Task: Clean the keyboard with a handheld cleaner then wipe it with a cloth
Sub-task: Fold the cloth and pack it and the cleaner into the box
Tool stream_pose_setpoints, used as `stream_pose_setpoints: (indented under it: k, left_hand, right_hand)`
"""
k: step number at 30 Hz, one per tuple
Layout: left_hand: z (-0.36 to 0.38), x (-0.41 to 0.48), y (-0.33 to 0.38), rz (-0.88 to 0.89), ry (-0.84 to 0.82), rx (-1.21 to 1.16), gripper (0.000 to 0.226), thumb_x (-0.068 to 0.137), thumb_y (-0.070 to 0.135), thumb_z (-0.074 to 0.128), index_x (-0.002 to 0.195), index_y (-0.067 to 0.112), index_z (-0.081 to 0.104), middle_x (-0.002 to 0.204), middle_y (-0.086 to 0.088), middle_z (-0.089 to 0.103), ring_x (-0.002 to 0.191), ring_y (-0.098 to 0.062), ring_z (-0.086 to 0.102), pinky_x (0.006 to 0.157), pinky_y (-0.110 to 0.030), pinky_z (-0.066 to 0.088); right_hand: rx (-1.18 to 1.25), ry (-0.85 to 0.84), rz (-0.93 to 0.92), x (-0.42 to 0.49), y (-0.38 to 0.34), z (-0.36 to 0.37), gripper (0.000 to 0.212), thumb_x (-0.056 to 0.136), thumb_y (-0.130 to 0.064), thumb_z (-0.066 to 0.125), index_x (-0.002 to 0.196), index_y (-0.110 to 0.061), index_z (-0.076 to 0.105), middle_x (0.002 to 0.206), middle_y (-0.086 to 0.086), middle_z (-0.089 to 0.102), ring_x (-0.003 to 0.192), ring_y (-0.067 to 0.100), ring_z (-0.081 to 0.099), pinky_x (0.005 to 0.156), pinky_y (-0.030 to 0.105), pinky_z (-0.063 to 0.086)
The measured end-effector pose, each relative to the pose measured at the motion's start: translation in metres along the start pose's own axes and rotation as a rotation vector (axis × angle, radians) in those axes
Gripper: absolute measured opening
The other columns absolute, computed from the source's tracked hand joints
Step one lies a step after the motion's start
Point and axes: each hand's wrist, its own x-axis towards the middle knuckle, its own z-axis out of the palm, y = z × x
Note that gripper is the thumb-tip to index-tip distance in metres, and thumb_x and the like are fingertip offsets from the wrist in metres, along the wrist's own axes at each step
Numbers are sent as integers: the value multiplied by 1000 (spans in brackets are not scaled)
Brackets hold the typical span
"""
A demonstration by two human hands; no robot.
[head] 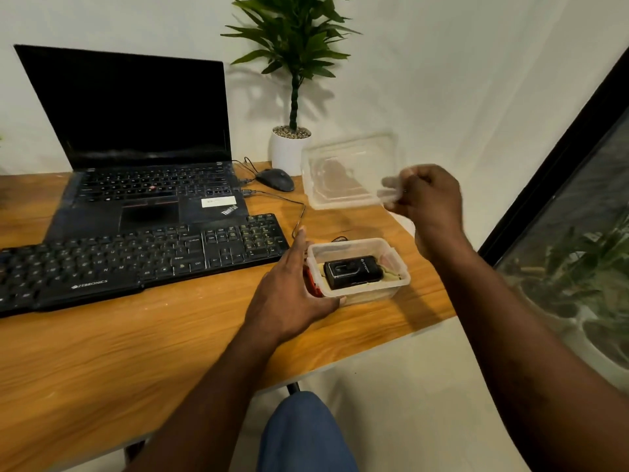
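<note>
**Zebronics keyboard** (136, 264): black, full-size, flat on the worktop (136, 352) at your left. Its right end is near your left hand, and no tool is on it.

**ThinkPad laptop** (143, 158): open behind the keyboard, screen dark.

**Mouse** (275, 178): black and wired, to the right of the laptop, beside the potted plant (292, 97).

**Left hand** (292, 294): your fingers lie fairly straight along the plastic container's left wall, with the thumb on its near wall. The hand braces the container and grips nothing.

**Plastic container** (357, 292): clear and uncovered, just right of the keyboard and close to the worktop's right edge. A red part (315, 284) shows at its left wall; what it is cannot be told.

**Handheld cleaner** (352, 271): black, lying inside the container on something pale yellow. That may be the cloth, but this is not certain.

**Lid** (347, 172): clear, held in the air above and behind the container, and blurred.

**Right hand** (429, 195): your fingers are curled and pinch the lid's right edge.

**Step in hand**: by these signs you are unpacking. The lid is off and cleaning has not begun.

**Next move**: set the lid on bare worktop, away from the cables and keys, to free your right hand. Then reach into the container and take the cleaner by its body. Brace with your left hand so the light container does not lift with it.
</note>
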Motion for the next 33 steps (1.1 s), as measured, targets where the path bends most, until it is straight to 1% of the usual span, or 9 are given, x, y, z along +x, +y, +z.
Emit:
stream_pose_setpoints:
  k: [2,5,11,13,16,20,24,28,33]
  left_hand:
    - [-1,0,2,-5,0,-15,145,61,66,88,160,42,-14,158,12,42,134,-13,51,108,-42,48]
    - [-2,-2,3,-13,11,-29,149,61,64,90,159,40,-19,159,10,43,135,-15,52,108,-44,49]
    - [-2,-5,5,-11,19,-24,149,61,64,89,159,40,-20,159,11,43,137,-16,51,108,-44,49]
    - [-2,-6,4,-14,23,-16,147,61,64,89,160,39,-17,156,11,47,134,-14,53,106,-42,50]
    - [-2,-5,3,-16,20,-14,145,60,65,88,160,40,-13,157,12,44,133,-12,52,106,-42,50]
    - [0,-3,0,-18,15,8,142,60,65,88,161,40,-9,160,9,42,134,-14,52,107,-41,49]
    - [1,-3,0,-13,13,19,143,59,66,89,163,38,-5,160,7,41,134,-14,51,107,-39,49]
    - [1,-4,0,3,16,23,134,63,65,88,164,31,8,161,6,38,139,-14,44,111,-33,42]
    - [-1,-5,1,12,-4,17,130,64,64,88,164,30,13,164,7,33,145,-15,37,114,-32,36]
  right_hand:
    - [98,20,123,-20,-3,-17,5,99,-9,60,101,-7,65,97,14,76,84,26,73,67,33,58]
    - [19,40,237,-43,13,-35,12,99,-5,55,99,-12,65,92,11,71,71,19,66,59,29,55]
    - [-369,37,171,-53,39,-53,21,98,-18,55,103,-27,73,94,0,76,71,14,63,52,25,45]
    - [-399,29,142,-54,42,-54,20,101,-22,55,101,-27,74,93,-3,75,75,13,63,55,25,45]
    - [-403,12,129,-59,48,-53,22,102,-41,59,96,-26,73,89,-5,75,77,14,66,63,33,51]
    - [-402,9,147,-66,66,-51,23,92,-54,69,100,-33,72,100,-7,75,95,16,70,83,45,61]
    - [-373,41,121,-69,69,-49,15,89,-47,74,98,-35,74,98,-7,73,96,17,69,84,48,61]
    - [-434,116,94,-74,68,-45,11,91,-39,73,90,-29,70,91,-8,70,88,13,66,79,40,58]
    - [-497,194,31,-89,78,-30,11,100,-33,58,109,-28,61,101,-11,65,91,6,60,77,34,53]
